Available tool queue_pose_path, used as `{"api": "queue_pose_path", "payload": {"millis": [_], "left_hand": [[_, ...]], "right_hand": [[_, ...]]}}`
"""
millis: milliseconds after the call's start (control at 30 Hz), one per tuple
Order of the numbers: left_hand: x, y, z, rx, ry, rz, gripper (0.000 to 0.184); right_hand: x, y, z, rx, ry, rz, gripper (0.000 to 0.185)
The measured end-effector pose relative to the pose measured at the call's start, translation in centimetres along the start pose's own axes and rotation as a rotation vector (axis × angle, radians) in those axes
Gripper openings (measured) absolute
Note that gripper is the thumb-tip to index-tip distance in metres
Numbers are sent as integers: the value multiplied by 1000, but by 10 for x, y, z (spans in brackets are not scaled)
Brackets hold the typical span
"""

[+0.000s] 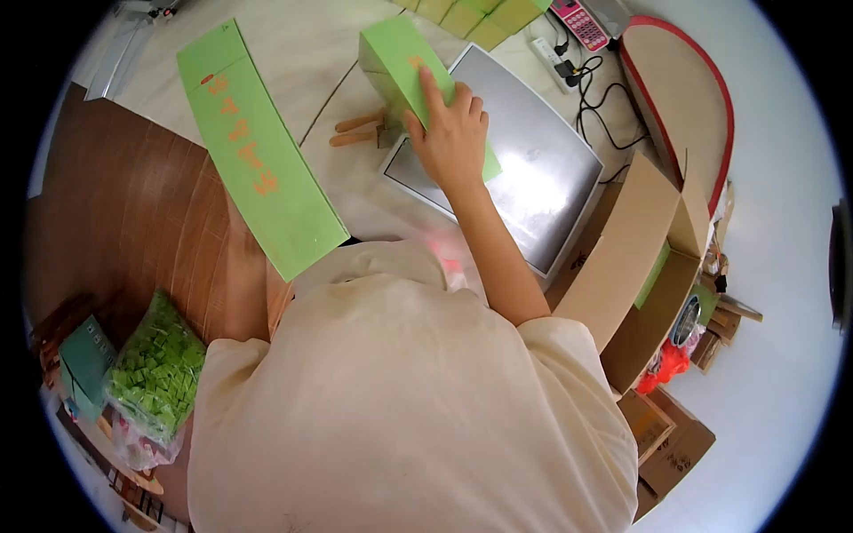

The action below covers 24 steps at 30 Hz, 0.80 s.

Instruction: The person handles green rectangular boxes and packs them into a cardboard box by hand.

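Note:
My right hand (453, 133) lies across a long green box (391, 49), index finger stretched along its top, thumb at the left edge and the other fingers over the right edge. The box rests partly on a shiny grey panel with a white frame (524, 133). Left of the box, a tool with two wooden handles (357, 130) is partly hidden by it. A long flat green piece with orange lettering (253, 151) lies slantwise at the left, over the table edge. My left hand does not show; a blurred skin-coloured patch beside that piece may be my arm.
Several green boxes (480, 18) stand at the table's far edge. A pink calculator (582, 25), a power strip (553, 64) and black cables (591, 107) are at the upper right. An open cardboard box (631, 240) stands at my right. A bag of green pieces (158, 364) is lower left.

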State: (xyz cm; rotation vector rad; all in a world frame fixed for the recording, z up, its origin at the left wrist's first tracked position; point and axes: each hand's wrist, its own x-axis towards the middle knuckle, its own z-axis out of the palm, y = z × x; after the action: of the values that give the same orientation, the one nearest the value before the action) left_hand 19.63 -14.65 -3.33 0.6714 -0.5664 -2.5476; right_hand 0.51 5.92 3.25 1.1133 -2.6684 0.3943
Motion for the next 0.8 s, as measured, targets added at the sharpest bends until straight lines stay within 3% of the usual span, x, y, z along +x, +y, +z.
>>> {"api": "queue_pose_path", "payload": {"millis": [200, 267, 300, 367, 400, 467, 533, 633, 800], "left_hand": [[20, -1, -8, 294, -57, 88, 57], [20, 0, -18, 373, -63, 115, 58], [26, 2, -29, 260, -164, 52, 59], [28, -3, -24, 148, -285, -40, 59], [18, -6, -10, 203, -269, 0, 61], [12, -10, 12, 256, -280, 17, 62], [13, -13, 29, -59, -331, -138, 62], [29, -16, 32, -132, -381, -272, 61], [51, -36, 52, -94, -396, -361, 59]], "right_hand": [[-19, 35, -19, 213, 102, 50, 62], [-28, 53, -42, 886, 125, 450, 52], [-29, 56, -66, 1137, 36, 633, 46], [-38, 69, -80, 1587, 177, 754, 47], [-41, 70, -88, 1668, 177, 907, 50], [-55, 81, -79, 1829, 229, 920, 50], [-74, 95, -62, 2224, 151, 793, 47], [-75, 77, -61, 2324, 325, 716, 48], [-104, 90, -50, 2260, 401, 836, 50]]}}
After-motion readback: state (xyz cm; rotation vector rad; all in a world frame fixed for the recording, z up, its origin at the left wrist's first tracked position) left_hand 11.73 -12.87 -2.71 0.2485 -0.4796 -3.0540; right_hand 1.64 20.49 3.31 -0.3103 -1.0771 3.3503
